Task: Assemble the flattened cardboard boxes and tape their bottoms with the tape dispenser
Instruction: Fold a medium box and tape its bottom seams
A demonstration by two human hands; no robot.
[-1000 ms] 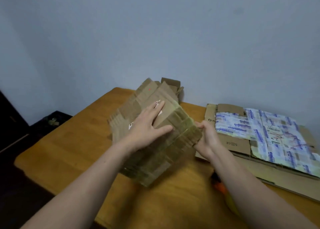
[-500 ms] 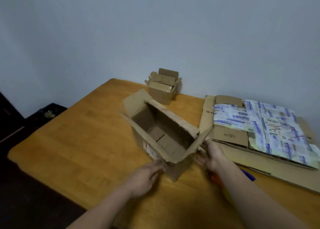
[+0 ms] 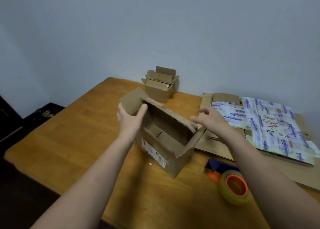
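Observation:
An open-topped cardboard box (image 3: 161, 152) stands upright on the wooden table (image 3: 78, 142), its flaps raised and a shipping label on its near side. My left hand (image 3: 129, 119) is at the box's left end, fingers fairly straight, thumb by the rim next to the left flap. Over the right end hovers my right hand (image 3: 212, 120), fingers spread, slightly blurred and holding nothing. The tape dispenser (image 3: 230, 182), blue and orange with a yellowish roll, lies on the table at the front right, partly behind my right forearm.
A smaller assembled box (image 3: 160, 90) stands at the back by the wall. A stack of flattened cardboard (image 3: 259, 124) with printed tape covers the table's right side. The table's left edge drops to a dark floor with a black bin (image 3: 45, 112).
The box was tilted in both hands, then turned and set upright on the table. My hands let go of its near corner and moved up to its two ends.

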